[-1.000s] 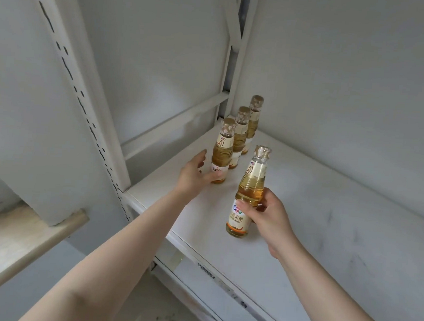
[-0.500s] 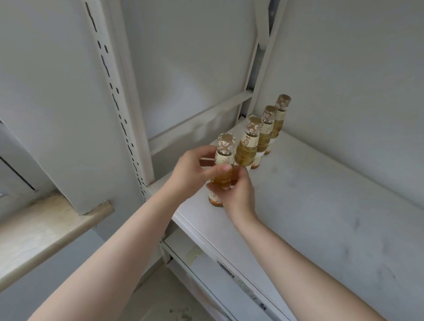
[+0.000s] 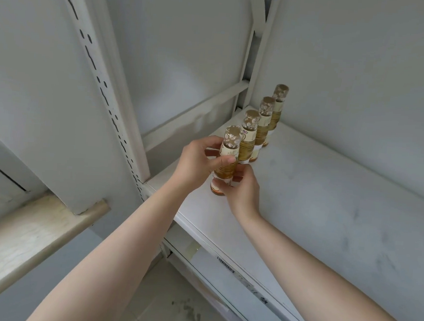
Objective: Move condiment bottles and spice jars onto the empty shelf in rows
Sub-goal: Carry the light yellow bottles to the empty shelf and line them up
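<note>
A row of amber condiment bottles with patterned clear caps runs along the left side of the white shelf (image 3: pixel 328 206). The front bottle (image 3: pixel 229 149) stands upright at the near end of the row. My left hand (image 3: pixel 198 164) wraps its upper body, thumb across the front. Around its lower part closes my right hand (image 3: pixel 241 190), hiding most of the label. Behind it stand three more bottles: the second (image 3: pixel 248 135), the third (image 3: pixel 264 119) and the rear one (image 3: pixel 278 102) near the back corner.
A perforated white upright post (image 3: pixel 105 95) rises left of the shelf. A beige window ledge (image 3: pixel 25 232) lies at lower left. The shelf's front edge carries a barcode strip (image 3: pixel 226 264). A lower shelf and tiled floor show beneath.
My right hand carried the bottle left and set it at the front of the row. My left hand left the earlier front bottle and now grips the new one too.
</note>
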Available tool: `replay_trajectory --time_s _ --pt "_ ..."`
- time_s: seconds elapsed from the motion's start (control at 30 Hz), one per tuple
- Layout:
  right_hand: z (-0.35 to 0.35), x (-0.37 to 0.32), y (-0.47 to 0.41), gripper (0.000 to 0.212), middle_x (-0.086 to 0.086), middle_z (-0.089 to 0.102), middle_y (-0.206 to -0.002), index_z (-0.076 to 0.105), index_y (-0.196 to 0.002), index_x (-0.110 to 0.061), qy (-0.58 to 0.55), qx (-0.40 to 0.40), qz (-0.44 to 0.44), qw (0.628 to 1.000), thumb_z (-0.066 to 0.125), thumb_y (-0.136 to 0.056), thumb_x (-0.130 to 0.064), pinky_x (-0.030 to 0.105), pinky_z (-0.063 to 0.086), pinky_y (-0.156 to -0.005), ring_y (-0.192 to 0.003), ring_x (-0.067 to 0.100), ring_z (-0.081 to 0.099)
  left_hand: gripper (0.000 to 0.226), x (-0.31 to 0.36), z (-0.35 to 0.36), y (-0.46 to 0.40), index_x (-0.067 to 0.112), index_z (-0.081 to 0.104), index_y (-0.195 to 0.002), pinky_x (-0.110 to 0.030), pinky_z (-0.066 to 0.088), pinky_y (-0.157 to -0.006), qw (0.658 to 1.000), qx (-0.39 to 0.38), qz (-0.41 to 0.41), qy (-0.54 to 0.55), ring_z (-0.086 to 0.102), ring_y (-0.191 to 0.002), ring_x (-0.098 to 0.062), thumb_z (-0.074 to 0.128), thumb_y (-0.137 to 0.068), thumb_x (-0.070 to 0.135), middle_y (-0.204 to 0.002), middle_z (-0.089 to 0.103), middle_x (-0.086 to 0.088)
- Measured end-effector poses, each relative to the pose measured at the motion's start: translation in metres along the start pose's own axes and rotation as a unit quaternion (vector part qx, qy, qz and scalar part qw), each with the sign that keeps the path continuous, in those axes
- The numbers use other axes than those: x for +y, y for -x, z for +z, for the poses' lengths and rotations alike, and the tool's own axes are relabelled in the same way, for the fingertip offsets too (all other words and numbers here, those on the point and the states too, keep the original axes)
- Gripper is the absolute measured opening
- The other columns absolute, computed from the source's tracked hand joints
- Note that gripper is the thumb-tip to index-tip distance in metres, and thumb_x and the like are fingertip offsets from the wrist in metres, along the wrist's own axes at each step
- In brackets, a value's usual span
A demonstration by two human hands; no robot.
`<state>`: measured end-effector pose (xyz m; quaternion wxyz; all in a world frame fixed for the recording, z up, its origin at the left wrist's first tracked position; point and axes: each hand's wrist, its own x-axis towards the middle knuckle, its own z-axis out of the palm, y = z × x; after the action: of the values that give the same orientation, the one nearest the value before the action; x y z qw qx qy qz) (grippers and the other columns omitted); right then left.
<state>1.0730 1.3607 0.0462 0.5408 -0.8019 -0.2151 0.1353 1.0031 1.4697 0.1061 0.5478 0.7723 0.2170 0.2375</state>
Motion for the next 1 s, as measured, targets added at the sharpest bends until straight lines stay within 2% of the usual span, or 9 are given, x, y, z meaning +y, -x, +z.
replay_trajectory --time_s 0.23,0.57,0.8,1.0 --pt "-0.0013 0.0029 -0.0008 0.050 -0.002 0.067 -0.099 0.054 -0.102 -0.020 0.001 -0.007 -0.003 1.000 0.085 -0.064 -0.025 0.033 0.054 -0.083 -0.092 0.012 0.063 0.028 -0.0012 0.0002 0.0029 0.027 0.073 -0.096 -0.035 0.056 -0.085 1.000 0.004 0.006 0.004 0.067 -0.094 -0.012 0.082 -0.070 0.032 -0.095 0.073 0.013" --pt "-0.0041 -0.0017 0.0007 0.049 -0.002 0.066 -0.098 0.054 -0.104 -0.017 0.016 -0.016 -0.020 1.000 0.085 -0.066 -0.024 0.025 0.050 -0.079 -0.091 0.012 0.062 0.034 -0.0002 -0.0061 0.0056 0.024 0.072 -0.105 -0.039 0.055 -0.090 1.000 -0.022 0.015 0.010 0.067 -0.097 -0.011 0.079 -0.073 0.032 -0.102 0.073 0.008" --pt "-0.0071 -0.0053 0.0009 0.049 -0.003 0.066 -0.096 0.056 -0.107 -0.014 0.025 -0.025 -0.018 0.999 0.084 -0.067 -0.021 0.009 0.042 -0.068 -0.087 0.009 0.060 0.031 -0.0013 -0.0049 0.0053 0.024 0.072 -0.103 -0.040 0.055 -0.089 1.000 -0.015 0.011 0.009 0.069 -0.093 -0.013 0.080 -0.073 0.031 -0.098 0.073 0.007" --pt "-0.0067 -0.0041 0.0027 0.054 0.001 0.067 -0.104 0.054 -0.113 -0.015 0.042 -0.033 -0.011 0.998 0.083 -0.068 -0.025 0.021 0.045 -0.075 -0.093 0.013 0.063 0.032 -0.0037 -0.0048 0.0070 0.026 0.071 -0.104 -0.040 0.054 -0.090 1.000 -0.016 0.016 0.001 0.067 -0.096 -0.013 0.078 -0.074 0.034 -0.100 0.073 0.008"
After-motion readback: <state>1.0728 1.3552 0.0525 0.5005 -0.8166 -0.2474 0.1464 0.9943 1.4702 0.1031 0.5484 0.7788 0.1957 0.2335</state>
